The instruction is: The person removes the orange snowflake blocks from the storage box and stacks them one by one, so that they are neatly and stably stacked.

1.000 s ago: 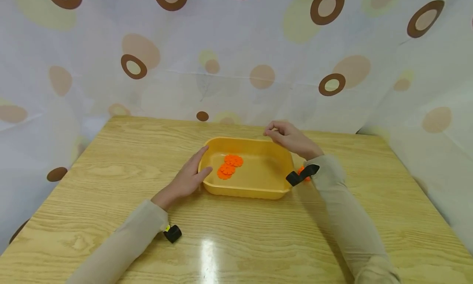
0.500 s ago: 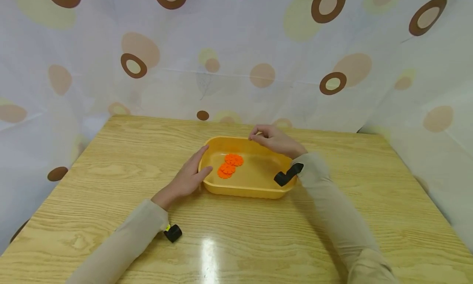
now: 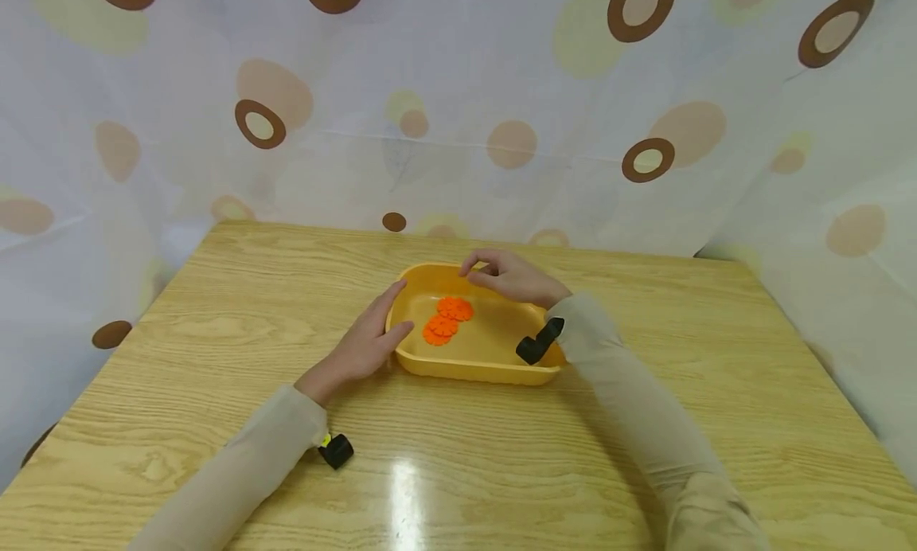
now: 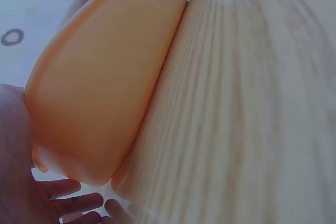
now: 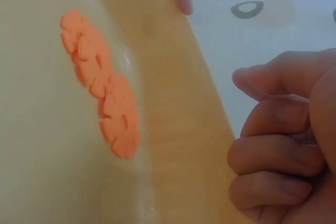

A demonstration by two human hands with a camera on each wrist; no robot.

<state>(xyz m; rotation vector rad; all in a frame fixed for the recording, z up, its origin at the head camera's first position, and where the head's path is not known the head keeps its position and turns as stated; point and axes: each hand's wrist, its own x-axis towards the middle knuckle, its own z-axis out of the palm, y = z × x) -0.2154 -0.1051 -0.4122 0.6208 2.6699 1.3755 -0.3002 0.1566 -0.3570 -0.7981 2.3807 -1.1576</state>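
A yellow plastic basin [image 3: 478, 370] stands on the table. Several flat orange flower-shaped pieces [image 3: 440, 327] overlap on its floor towards the left. Along the basin's left end lies my left hand [image 3: 361, 344], fingers straight against the outside and thumb at the rim. In the left wrist view the spread fingers [image 4: 65, 187] show beside the basin's wall. Above the basin's far side hovers my right hand [image 3: 514, 280], apart from the pieces. Its fingers [image 5: 270, 153] are curled in the right wrist view, with nothing visible between the tips.
The wooden table [image 3: 458, 471] reaches around the basin on all sides. A patterned cloth [image 3: 458, 97] hangs behind and at both sides. A black wrist camera [image 3: 539, 342] sits above the basin's right part, and my right sleeve [image 3: 616, 376] covers the table beside it.
My right hand has moved left and slightly towards me, over the basin. Its sleeve now hides an orange piece seen earlier right of the basin. My left hand has stayed put.
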